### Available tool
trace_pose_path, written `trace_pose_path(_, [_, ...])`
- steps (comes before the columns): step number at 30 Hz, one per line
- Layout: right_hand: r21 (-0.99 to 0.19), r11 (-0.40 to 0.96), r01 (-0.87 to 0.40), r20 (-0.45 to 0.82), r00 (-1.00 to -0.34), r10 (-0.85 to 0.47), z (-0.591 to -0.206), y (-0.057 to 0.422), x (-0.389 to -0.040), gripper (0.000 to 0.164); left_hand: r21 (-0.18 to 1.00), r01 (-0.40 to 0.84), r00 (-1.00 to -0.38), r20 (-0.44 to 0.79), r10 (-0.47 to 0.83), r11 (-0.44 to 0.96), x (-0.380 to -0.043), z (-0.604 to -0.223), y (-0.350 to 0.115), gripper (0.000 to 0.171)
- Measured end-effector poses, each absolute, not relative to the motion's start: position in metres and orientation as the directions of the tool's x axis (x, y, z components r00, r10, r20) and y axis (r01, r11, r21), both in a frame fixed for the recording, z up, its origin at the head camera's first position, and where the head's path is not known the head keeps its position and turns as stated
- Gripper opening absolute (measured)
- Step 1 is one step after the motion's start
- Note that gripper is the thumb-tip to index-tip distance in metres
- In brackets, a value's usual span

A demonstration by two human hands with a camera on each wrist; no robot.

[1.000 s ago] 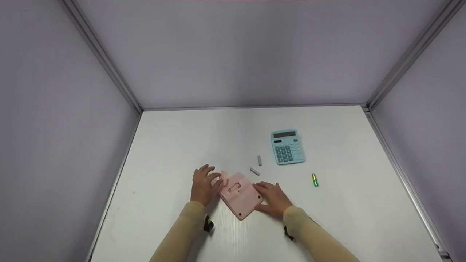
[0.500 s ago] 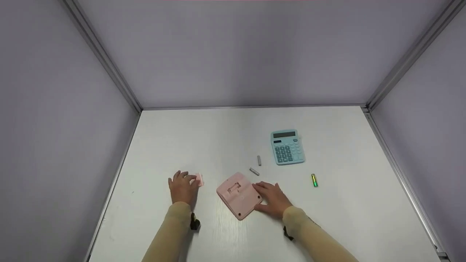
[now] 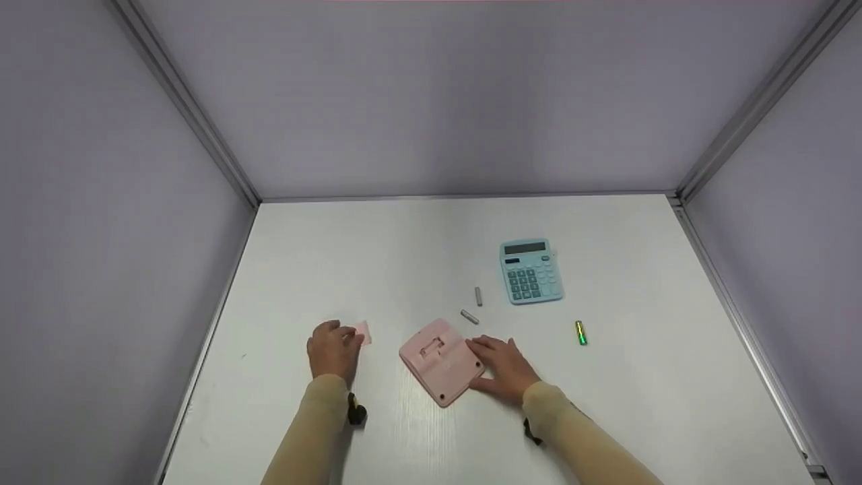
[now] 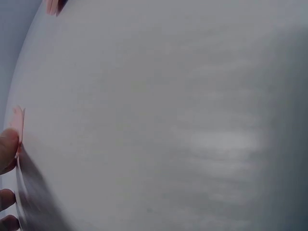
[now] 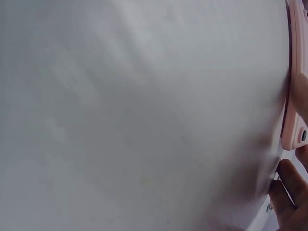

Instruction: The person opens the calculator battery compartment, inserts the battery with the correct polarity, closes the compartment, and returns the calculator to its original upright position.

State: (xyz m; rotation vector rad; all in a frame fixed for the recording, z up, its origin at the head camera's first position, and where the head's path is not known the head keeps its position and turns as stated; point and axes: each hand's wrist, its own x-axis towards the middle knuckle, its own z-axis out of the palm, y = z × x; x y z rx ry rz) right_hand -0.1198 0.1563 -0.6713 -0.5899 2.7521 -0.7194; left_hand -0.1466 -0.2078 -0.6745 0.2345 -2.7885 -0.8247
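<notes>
A pink calculator (image 3: pixel 441 367) lies face down on the white table, its battery compartment (image 3: pixel 432 347) uncovered. My right hand (image 3: pixel 506 367) holds its right-hand corner between thumb and fingers; in the right wrist view the thumb (image 5: pixel 301 94) lies against the pink edge. To the left, my left hand (image 3: pixel 333 350) pinches a small pink battery cover (image 3: pixel 363 333) between thumb and fingertip, low over the table. The left wrist view has this cover (image 4: pixel 18 120) at its left edge, partly hidden by the thumb. Two grey batteries (image 3: pixel 479 296) lie just beyond the pink calculator.
A light blue calculator (image 3: pixel 531 271) lies face up farther back on the right. One green and gold battery (image 3: pixel 581 333) rests to the right of the right hand. Grey panels (image 3: pixel 431 101) wall the table (image 3: pixel 283 256) at the back and sides.
My left hand has carried the battery cover away from the pink calculator, to the left and down to the table. The right hand has stayed at the calculator's corner.
</notes>
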Motion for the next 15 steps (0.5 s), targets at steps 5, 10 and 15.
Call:
trace_pose_path(5, [-0.509, 0.787, -0.350, -0.083, -0.890, -0.449, -0.673, 0.157, -0.120, 0.079, 0.562, -0.114, -0.968, 0.124, -0.219, 0.819, -0.144, -0.674, -0.207, 0.034])
trace_pose_path(10, [-0.496, 0.793, -0.354, -0.078, -0.891, -0.447, -0.674, 0.157, -0.120, 0.079, 0.472, -0.074, -0.978, 0.139, -0.157, 0.878, -0.140, -0.677, -0.201, 0.073])
trace_pose_path(15, [-0.502, 0.798, -0.333, -0.099, -0.894, -0.436, -0.672, 0.156, -0.119, 0.079, 0.282, 0.092, -0.970, 0.240, 0.022, 0.955, -0.138, -0.671, -0.183, 0.099])
